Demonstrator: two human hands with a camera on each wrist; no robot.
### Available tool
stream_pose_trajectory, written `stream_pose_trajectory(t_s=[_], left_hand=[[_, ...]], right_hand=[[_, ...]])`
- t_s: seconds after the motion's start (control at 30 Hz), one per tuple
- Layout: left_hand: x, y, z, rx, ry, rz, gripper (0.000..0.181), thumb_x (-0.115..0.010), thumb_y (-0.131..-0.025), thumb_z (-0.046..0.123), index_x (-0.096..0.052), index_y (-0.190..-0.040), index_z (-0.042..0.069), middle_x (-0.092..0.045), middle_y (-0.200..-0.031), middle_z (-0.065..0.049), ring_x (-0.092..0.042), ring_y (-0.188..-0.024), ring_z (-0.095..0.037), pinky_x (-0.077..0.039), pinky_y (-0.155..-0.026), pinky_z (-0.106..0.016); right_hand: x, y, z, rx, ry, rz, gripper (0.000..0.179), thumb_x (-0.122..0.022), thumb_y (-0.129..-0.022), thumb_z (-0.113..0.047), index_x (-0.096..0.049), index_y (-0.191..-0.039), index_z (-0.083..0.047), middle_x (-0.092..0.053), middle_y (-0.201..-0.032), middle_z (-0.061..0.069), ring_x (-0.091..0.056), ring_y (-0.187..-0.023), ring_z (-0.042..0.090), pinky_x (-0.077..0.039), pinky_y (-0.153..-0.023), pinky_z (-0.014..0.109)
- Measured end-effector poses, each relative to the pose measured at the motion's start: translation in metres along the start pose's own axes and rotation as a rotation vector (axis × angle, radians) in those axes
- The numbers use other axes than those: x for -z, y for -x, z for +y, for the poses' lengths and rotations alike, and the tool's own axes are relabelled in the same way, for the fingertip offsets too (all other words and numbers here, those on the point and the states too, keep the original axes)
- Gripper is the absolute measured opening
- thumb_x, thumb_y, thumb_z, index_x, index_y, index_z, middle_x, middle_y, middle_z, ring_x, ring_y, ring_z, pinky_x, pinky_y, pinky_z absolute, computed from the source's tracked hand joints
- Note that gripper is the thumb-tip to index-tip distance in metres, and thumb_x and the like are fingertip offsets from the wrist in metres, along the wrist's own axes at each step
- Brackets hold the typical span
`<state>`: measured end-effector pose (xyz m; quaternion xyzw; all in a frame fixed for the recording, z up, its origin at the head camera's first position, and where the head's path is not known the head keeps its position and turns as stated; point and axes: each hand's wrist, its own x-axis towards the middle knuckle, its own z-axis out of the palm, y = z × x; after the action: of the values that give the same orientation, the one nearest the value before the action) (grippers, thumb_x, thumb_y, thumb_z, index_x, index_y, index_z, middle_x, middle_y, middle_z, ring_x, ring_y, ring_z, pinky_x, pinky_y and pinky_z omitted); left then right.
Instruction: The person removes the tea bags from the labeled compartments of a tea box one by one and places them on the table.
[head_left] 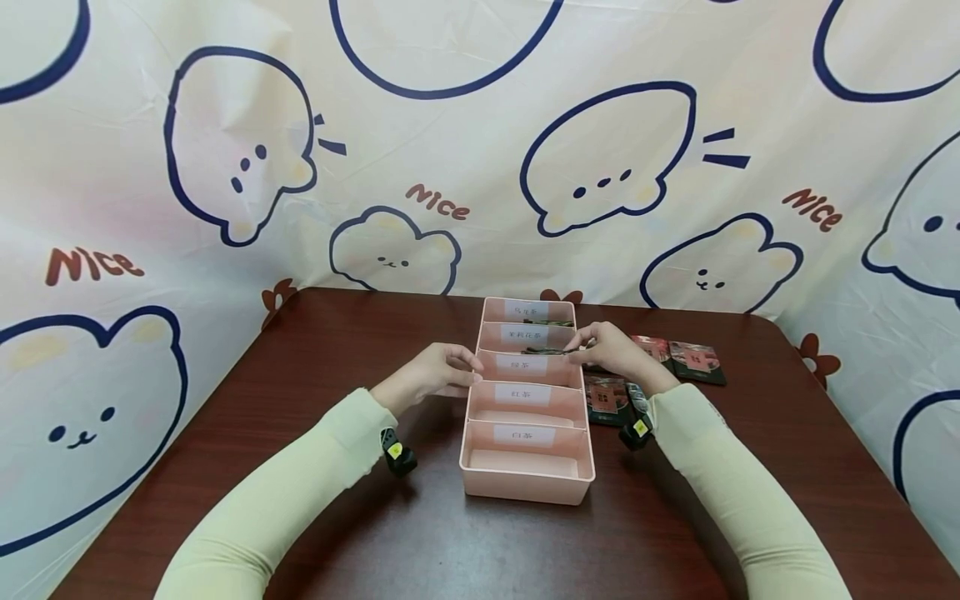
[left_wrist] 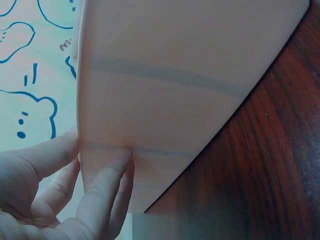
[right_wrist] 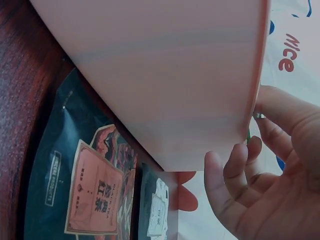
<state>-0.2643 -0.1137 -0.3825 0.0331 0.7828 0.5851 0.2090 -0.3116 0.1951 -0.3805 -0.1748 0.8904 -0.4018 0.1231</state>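
Observation:
A long pink divided box (head_left: pixel 527 486) stands on the table, with a white label inside each of its several compartments. My left hand (head_left: pixel 438 371) is at the box's left rim; in the left wrist view its fingertips (left_wrist: pixel 125 154) touch the outer wall and rim. Over the right rim my right hand (head_left: pixel 617 354) pinches a thin dark green sachet (head_left: pixel 550 351) in the second compartment from the far end. Much of that sachet is hidden behind the box wall in the right wrist view. Another green sachet (head_left: pixel 546 322) lies in the farthest compartment.
Right of the box lie dark tea pouches: one with a red label (head_left: pixel 606 398) close beside it, another (head_left: pixel 697 362) farther right, and a red-printed one (head_left: pixel 651 347) partly behind my right hand. A cartoon-printed curtain (head_left: pixel 480 150) hangs behind the brown table (head_left: pixel 360 325).

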Motion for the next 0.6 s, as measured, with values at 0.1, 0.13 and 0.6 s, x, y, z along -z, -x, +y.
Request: stream_pose_trajectory(t_s=[0.1, 0.13, 0.6], left_hand=[[0.0002, 0.0000, -0.0001, 0.001, -0.001, 0.001, 0.019, -0.071, -0.085, 0.001, -0.064, -0.103, 0.000, -0.061, -0.109, -0.016, -0.064, -0.089, -0.021, -0.058, -0.086, -0.042], [0.0003, 0.0000, 0.0000, 0.001, -0.002, 0.001, 0.019, -0.071, -0.085, 0.001, -0.064, -0.103, 0.000, -0.061, -0.108, -0.016, -0.064, -0.089, -0.021, -0.058, -0.085, -0.041], [0.0005, 0.0009, 0.0012, 0.003, -0.013, -0.005, 0.018, -0.071, -0.085, 0.002, -0.065, -0.102, 0.000, -0.061, -0.108, -0.015, -0.064, -0.090, -0.021, -0.059, -0.083, -0.039]], right_hand=[[0.0002, -0.0005, -0.0009, 0.001, -0.008, 0.014, 0.008, -0.070, -0.087, -0.012, -0.071, -0.087, -0.004, -0.063, -0.106, 0.014, -0.051, -0.077, 0.020, -0.049, -0.070, 0.034], [0.0004, -0.0006, -0.0010, 0.002, -0.011, 0.016, 0.007, -0.071, -0.086, -0.011, -0.070, -0.086, -0.004, -0.063, -0.103, 0.012, -0.050, -0.077, 0.020, -0.048, -0.069, 0.032], [0.0044, 0.0012, -0.0033, 0.009, -0.012, 0.022, 0.030, -0.083, -0.077, -0.019, -0.055, -0.068, -0.009, -0.056, -0.076, 0.000, -0.045, -0.069, 0.018, -0.040, -0.060, 0.027]])
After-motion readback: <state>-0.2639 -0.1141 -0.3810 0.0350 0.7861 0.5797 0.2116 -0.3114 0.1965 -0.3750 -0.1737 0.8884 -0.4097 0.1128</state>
